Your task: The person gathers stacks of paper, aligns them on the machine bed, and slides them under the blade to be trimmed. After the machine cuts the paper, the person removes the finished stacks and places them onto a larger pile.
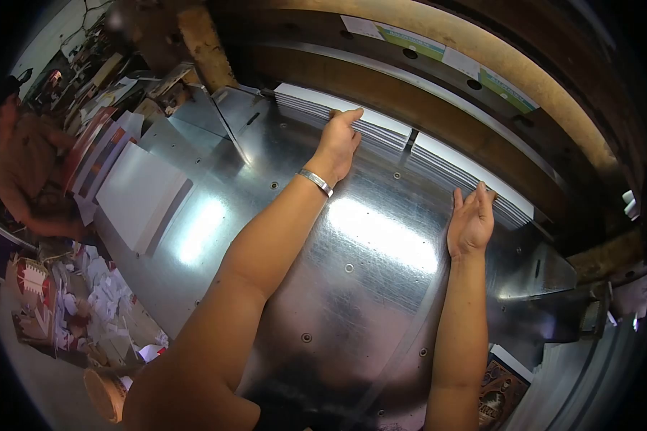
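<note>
Two low stacks of white-topped paper lie side by side at the far edge of the metal table, along the underside of a dark machine beam. My left hand (338, 144), with a metal bracelet on its wrist, rests against the front edge of the left stack (381, 135); its fingers are extended, not wrapped round the paper. Against the front of the right stack (474, 169), my right hand (472, 221) is held palm up with fingers apart, its fingertips at the sheet edges. A narrow dark gap separates the stacks.
A thick white paper stack (142, 197) lies on the left of the metal table (349, 302). Beyond it stands another person (32, 165). Paper scraps (104, 294) heap at lower left. A dark printed cover (507, 391) lies at lower right. The machine beam (352, 75) spans the back.
</note>
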A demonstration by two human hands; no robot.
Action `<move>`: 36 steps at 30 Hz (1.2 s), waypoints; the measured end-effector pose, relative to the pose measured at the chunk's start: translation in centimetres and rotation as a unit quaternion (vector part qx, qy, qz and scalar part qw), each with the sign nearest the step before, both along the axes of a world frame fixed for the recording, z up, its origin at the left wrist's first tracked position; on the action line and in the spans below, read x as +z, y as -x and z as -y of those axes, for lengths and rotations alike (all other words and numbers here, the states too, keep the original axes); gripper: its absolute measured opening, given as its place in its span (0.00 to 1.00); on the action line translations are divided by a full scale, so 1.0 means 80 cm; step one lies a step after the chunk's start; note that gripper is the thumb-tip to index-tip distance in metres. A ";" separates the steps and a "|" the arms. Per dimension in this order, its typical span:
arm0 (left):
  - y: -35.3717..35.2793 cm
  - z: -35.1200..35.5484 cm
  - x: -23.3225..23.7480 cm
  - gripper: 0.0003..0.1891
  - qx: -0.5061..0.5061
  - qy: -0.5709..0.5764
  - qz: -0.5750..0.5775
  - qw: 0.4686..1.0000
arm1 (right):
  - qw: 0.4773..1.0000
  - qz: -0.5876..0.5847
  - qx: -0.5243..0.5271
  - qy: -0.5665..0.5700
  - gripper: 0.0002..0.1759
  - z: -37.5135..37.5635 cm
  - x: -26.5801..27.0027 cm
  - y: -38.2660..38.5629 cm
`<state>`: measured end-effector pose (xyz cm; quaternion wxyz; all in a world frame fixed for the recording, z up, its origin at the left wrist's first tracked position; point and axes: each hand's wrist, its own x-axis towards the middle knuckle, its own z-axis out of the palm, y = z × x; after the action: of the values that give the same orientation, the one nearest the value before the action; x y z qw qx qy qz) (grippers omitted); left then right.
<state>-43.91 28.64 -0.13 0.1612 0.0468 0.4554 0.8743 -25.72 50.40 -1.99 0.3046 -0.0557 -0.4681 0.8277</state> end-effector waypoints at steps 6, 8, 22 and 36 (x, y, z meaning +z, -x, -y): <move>-0.009 0.005 0.003 0.50 -0.056 -0.004 -0.023 0.998 | 1.000 -0.009 0.005 0.000 0.31 0.006 0.008 -0.003; -0.012 0.012 -0.009 0.52 -0.043 -0.030 -0.055 0.997 | 1.000 -0.018 0.011 0.006 0.31 0.005 0.008 -0.003; -0.310 0.140 -0.011 0.34 -0.020 0.368 -0.267 0.891 | 0.995 0.071 -0.047 0.056 0.57 -0.013 -0.017 -0.006; -0.504 0.471 -0.037 0.46 0.297 0.461 0.022 0.836 | 0.910 0.280 0.260 0.163 0.27 0.263 0.011 -0.477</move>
<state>-3.58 -9.06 -3.07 -0.0935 -0.1897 0.7943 0.5696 12.45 29.32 -1.09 -0.0784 -0.2103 -0.3905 0.8928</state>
